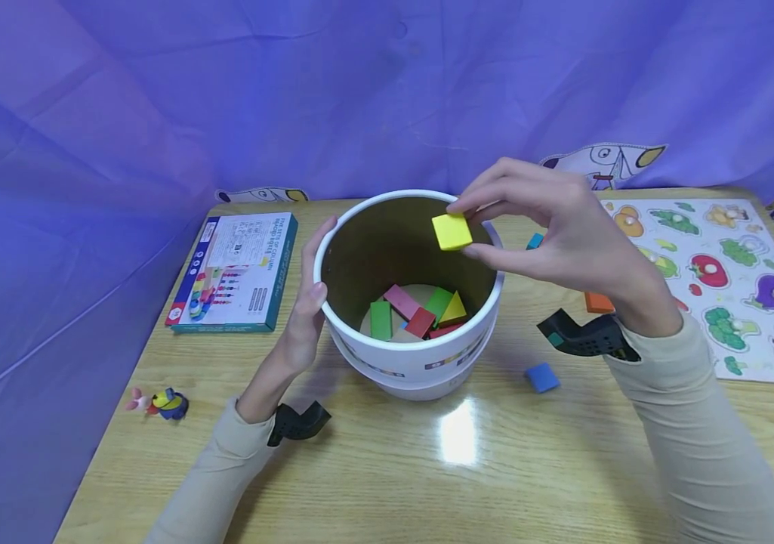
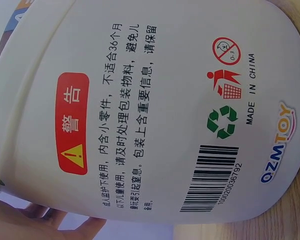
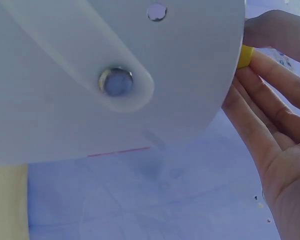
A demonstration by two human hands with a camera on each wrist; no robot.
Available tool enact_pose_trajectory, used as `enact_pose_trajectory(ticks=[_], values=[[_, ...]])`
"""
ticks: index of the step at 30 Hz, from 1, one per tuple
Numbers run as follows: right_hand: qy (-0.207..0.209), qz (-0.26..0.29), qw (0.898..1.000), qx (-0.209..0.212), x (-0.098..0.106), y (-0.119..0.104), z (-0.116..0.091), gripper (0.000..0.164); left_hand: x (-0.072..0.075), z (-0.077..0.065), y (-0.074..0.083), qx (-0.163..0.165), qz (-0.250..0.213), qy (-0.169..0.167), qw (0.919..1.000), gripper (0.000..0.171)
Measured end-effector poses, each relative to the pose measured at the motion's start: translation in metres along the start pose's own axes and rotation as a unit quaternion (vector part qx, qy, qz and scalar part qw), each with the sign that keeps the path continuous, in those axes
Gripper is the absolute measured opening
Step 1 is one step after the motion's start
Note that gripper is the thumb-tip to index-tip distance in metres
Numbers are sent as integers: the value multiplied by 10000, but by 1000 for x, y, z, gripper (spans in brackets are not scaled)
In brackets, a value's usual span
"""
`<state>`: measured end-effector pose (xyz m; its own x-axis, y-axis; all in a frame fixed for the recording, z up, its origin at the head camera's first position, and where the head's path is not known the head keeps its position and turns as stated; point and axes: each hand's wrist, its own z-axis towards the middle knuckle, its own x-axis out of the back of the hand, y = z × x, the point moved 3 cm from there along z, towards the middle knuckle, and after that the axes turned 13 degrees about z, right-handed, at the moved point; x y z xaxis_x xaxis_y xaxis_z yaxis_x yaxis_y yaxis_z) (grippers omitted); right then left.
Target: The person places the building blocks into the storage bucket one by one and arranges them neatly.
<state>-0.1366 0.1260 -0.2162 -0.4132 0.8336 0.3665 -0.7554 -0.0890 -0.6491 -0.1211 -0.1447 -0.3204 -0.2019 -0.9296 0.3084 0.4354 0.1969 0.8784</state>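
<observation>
Over the mouth of a white bucket, my right hand pinches a yellow block between thumb and fingertips. A yellow corner of it shows past the bucket's edge in the right wrist view. My left hand holds the bucket's left side, thumb at the rim; its fingers show beside the wall in the left wrist view. Inside the bucket lie several blocks, among them a green block, a pink block, a red block and a yellow triangular block.
Right of the bucket, a blue block, an orange block and a teal block lie on the table. Behind my right arm is a vegetable picture board. A flat toy box and small figurines are at left.
</observation>
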Motion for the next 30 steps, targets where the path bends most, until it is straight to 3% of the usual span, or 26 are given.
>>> enact_pose_trajectory(ticks=[8,16,19,21,25,30], values=[[58,367,9992,-150,2,0,-3,46,-1,0,3,-2,32,-19,10000,84],[438,579,9967,-368,32,5,-26,41,-1,-1,4,-43,38,5,10000,85],[558,188,9965,-600,49,15,-43,41,0,-1,4,-31,21,12,10000,84],[605,-367,9928,-964,62,25,-56,43,1,-1,4,-24,17,26,10000,85],[482,-1493,9628,-2198,83,52,-90,43,1,-1,3,-9,-12,29,10000,84],[-77,-2076,9178,-3382,94,83,-132,44,1,-1,4,-11,-11,-7,10000,84]])
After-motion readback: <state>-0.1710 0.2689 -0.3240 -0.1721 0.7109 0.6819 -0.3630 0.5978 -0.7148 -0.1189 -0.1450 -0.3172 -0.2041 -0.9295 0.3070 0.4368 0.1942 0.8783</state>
